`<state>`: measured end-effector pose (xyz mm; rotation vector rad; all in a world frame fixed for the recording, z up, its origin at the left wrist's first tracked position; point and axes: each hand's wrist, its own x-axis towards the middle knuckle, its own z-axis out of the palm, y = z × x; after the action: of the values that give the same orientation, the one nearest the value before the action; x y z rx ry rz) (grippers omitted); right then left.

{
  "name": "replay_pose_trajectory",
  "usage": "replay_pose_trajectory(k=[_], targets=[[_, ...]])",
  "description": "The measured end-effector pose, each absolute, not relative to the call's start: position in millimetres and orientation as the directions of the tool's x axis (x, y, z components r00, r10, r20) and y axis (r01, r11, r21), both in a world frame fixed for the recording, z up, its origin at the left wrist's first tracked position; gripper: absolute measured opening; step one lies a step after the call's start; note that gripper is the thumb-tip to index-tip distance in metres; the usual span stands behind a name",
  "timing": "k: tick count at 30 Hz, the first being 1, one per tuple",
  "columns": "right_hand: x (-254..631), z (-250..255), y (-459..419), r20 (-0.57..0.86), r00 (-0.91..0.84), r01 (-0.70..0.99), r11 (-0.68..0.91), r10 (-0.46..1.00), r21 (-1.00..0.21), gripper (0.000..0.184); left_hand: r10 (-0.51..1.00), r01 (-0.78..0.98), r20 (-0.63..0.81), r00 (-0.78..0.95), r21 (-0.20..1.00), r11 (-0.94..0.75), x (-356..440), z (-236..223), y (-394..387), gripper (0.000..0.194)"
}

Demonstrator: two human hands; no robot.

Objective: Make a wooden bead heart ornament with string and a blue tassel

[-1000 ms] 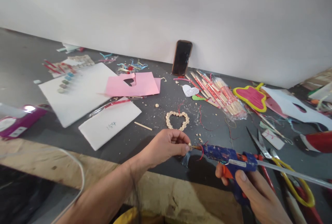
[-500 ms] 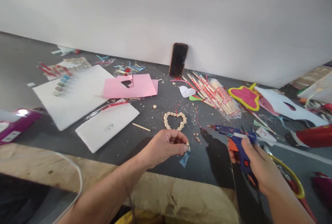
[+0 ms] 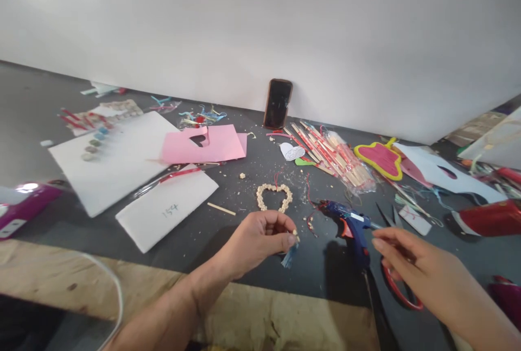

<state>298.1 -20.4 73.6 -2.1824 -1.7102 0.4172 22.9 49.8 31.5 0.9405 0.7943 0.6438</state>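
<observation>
My left hand [image 3: 260, 237] is closed in a pinch on a small blue tassel [image 3: 290, 256], which hangs from its fingertips just above the dark table [image 3: 228, 221]. Behind that hand lies a heart-shaped ring of pale beads [image 3: 274, 197]. A blue glue gun [image 3: 350, 223] with an orange trigger rests on the table to the right. My right hand [image 3: 423, 269] hovers beside the gun's rear with fingers loosely apart, holding nothing.
A phone [image 3: 278, 103] leans on the white wall. Pink paper [image 3: 203, 144], white sheets [image 3: 122, 155], a bundle of sticks [image 3: 334, 153], a pink and yellow shape [image 3: 379, 159], scissors [image 3: 396, 280] and scraps lie about. A wooden board [image 3: 61, 275] runs along the near edge.
My right hand moved the glue gun away from the tassel, set it down on the table and let go. My left hand has kept the tassel pinched in place.
</observation>
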Motion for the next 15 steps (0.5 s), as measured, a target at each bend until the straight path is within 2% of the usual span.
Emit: replay_pose_trajectory(k=[2, 5, 7, 10, 15], targets=[[274, 78, -22, 0.055, 0.142, 0.831, -0.089, 0.988, -0.548, 0.023, 0.790, -0.136, -0.289, 0.541, 0.896, 0.422, 23, 31, 49, 0.018], [238, 74, -15, 0.273, -0.024, 0.806, 0.180, 0.962, -0.564, 0.013, 0.788, -0.161, -0.272, 0.552, 0.893, 0.420, 24, 30, 49, 0.019], [222, 67, -8, 0.325, -0.094, 0.768, 0.276, 0.941, -0.577, 0.013, 0.772, -0.209, -0.258, 0.581, 0.869, 0.448, 23, 29, 49, 0.019], [214, 56, 2, 0.318, -0.107, 0.665, 0.305, 0.942, -0.681, 0.014, 0.746, -0.260, -0.255, 0.615, 0.828, 0.497, 21, 28, 50, 0.020], [214, 48, 7, 0.209, -0.158, 0.460, 0.259, 0.965, -0.849, 0.014, 0.652, -0.267, -0.271, 0.708, 0.752, 0.603, 19, 28, 51, 0.020]])
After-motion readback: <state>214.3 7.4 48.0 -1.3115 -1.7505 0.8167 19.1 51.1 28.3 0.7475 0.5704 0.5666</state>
